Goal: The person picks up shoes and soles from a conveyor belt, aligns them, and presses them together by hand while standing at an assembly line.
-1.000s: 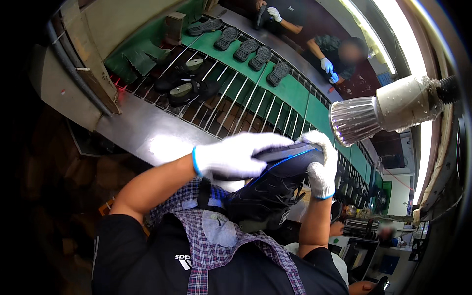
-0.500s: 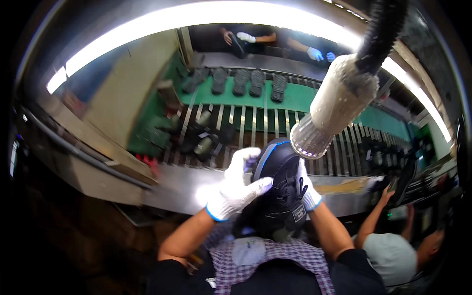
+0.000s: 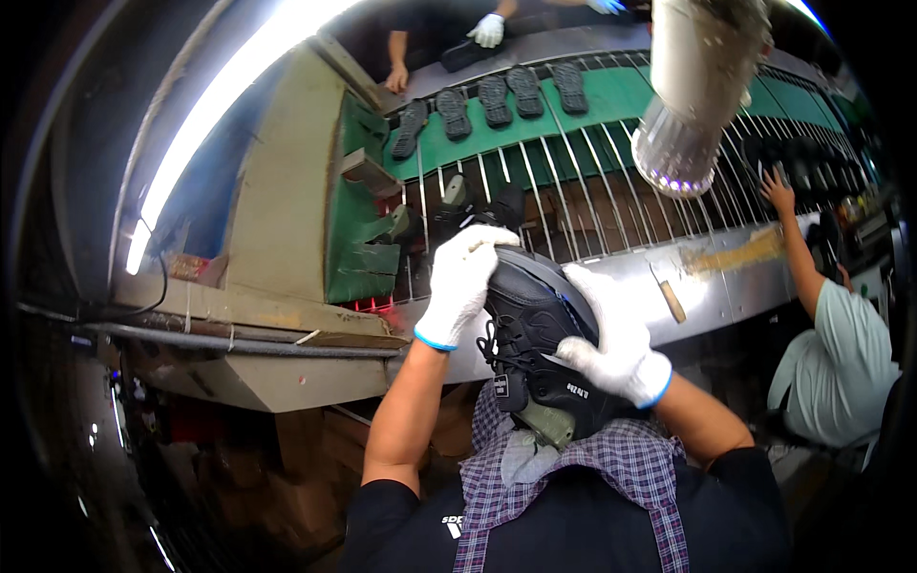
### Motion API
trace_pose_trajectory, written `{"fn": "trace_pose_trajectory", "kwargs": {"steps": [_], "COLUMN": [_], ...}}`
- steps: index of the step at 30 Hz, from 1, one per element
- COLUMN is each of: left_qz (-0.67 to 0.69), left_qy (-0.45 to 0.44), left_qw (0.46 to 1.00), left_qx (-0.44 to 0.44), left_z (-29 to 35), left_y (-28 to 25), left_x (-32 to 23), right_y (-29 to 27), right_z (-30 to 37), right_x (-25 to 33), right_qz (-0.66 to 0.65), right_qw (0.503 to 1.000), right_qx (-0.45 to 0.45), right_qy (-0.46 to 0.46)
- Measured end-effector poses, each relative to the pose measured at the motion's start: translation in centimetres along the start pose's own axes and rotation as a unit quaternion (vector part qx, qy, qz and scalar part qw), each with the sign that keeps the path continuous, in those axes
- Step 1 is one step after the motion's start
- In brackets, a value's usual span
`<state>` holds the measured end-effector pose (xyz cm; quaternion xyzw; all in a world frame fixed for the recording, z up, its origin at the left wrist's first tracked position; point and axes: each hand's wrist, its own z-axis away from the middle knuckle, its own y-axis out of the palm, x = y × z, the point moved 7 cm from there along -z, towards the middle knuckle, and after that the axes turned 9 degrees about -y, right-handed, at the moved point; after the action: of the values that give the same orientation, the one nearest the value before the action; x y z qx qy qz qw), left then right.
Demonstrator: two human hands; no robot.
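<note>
A black lace-up shoe [image 3: 535, 334] is held between my white-gloved hands, close in front of my checked apron [image 3: 611, 458]. Its toe points away from me, and a grey-green shoe last [image 3: 547, 421] shows in the heel opening. My left hand [image 3: 460, 282] grips the toe from the left, fingers bent over its edge. On the other side my right hand [image 3: 616, 334] presses along the sole edge, its thumb on the shoe's side. The shoe hides part of both hands' fingers and most of its sole.
A metal-rod conveyor [image 3: 592, 191] runs ahead; several dark soles [image 3: 495, 101] lie on its green belt [image 3: 435, 158]. Shoes on lasts [image 3: 458, 196] sit nearer. A pale nozzle-like fixture [image 3: 697, 76] hangs overhead. A wooden-handled tool [image 3: 672, 298] lies on the metal ledge. Co-workers' hands [image 3: 487, 31] show beyond.
The shoe has been turned, so its other side faces up. My right thumb has come onto its side. The view has swung, and the co-worker at right now reaches to shoes on the conveyor.
</note>
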<state>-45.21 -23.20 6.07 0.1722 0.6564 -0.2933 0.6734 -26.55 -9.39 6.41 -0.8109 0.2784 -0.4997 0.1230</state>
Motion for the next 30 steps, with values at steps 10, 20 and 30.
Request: {"fn": "trace_pose_trajectory", "kwargs": {"steps": [10, 20, 30], "left_qz": [-0.068, -0.077, -0.018], "left_qy": [0.073, 0.064, 0.102], "left_qw": [0.993, 0.994, 0.995], "left_qx": [0.063, 0.041, 0.008], "left_z": [-0.7, -1.4, -3.7], "left_y": [2.9, 3.2, 2.9], "left_x": [-3.4, -3.8, -5.9], "right_y": [-3.2, -2.8, -4.7], "right_z": [-2.7, -2.4, -4.8], "right_x": [-2.8, 1.2, 0.2], "right_qz": [0.123, 0.132, 0.139], "right_qw": [0.99, 0.973, 0.989], "right_qx": [-0.067, 0.084, -0.012], "right_qy": [-0.022, 0.167, -0.037]}}
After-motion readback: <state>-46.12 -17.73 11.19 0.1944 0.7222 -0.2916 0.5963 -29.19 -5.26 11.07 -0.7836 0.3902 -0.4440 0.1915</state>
